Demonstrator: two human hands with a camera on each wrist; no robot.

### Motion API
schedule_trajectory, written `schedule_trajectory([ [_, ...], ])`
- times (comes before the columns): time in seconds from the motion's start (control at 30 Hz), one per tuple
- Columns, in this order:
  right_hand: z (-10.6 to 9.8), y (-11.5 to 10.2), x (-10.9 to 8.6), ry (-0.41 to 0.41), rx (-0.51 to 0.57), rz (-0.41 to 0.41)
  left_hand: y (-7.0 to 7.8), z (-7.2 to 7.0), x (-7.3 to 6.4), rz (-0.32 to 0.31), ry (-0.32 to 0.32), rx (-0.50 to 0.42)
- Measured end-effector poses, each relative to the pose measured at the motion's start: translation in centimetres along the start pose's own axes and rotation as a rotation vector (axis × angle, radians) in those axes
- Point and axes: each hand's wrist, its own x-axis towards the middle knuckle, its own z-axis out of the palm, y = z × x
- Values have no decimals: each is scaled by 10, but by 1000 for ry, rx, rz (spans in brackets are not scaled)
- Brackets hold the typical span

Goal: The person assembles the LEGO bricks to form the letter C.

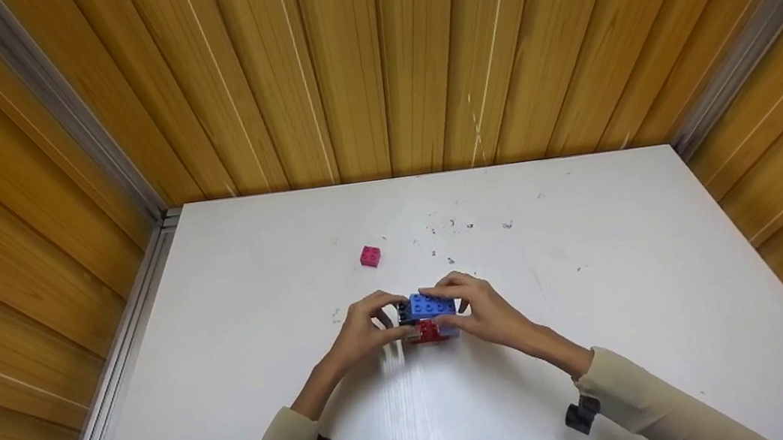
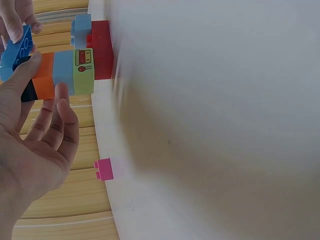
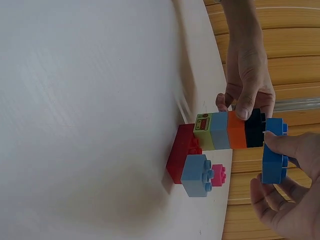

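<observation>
A brick tower rises from one end of a red brick [image 3: 179, 155]: a green printed brick [image 3: 203, 132], a light blue one [image 3: 219, 132], an orange one [image 3: 236, 132] and a black one [image 3: 253, 136]. My left hand [image 1: 364, 327] grips this tower near its top, thumb at the orange and black bricks. Between thumb and fingers, my right hand [image 1: 485, 310] pinches a long blue brick [image 3: 272, 169]. The blue brick lies right at the black brick's studs, one end jutting sideways over a second light blue brick [image 3: 194, 175] on the red base.
A small pink brick [image 1: 370, 256] sits on the white table [image 1: 254, 268], beyond the hands. Dark specks mark the tabletop near it. Wood-patterned walls [image 1: 341, 67] close off the table's back and sides.
</observation>
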Motion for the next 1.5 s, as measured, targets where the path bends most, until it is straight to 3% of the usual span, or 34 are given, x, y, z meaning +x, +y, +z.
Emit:
schedule_trajectory([
  [0.47,-18,-11,5,-129,-188,25,3,7,3,-15,-11,-44],
  [0.7,-19,-17,8,-156,-293,1,3,8,2,-23,-10,-50],
  [1.07,-20,-21,12,-191,-290,44,1,9,1,-15,-2,-75],
  [1.5,-17,-24,22,-198,-333,47,2,1,0,-26,5,-21],
])
